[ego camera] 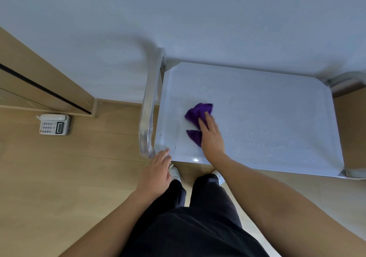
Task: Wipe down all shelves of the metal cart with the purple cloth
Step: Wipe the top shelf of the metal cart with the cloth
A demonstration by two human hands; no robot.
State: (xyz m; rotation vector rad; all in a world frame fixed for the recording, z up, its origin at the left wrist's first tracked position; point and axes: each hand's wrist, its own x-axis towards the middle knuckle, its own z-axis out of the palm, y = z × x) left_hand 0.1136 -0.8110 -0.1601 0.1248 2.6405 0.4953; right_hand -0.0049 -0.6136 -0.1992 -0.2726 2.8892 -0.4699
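Head view looked straight down on the metal cart point(267, 122), its top shelf pale and shiny, standing against a white wall point(178, 19). The right hand point(211, 136) lay flat, fingers spread, pressing the purple cloth point(198, 112) onto the left part of that shelf; cloth showed beyond the fingertips and beside the thumb. The left hand point(156, 169) rested open at the cart's near left corner, fingertips touching the edge just beside the curved handle point(149, 106), holding nothing. Dark trousers point(198, 217) and white shoes point(175, 172) showed below. A white telephone point(54, 124) sat on the wooden floor point(59, 177), well apart to the left.
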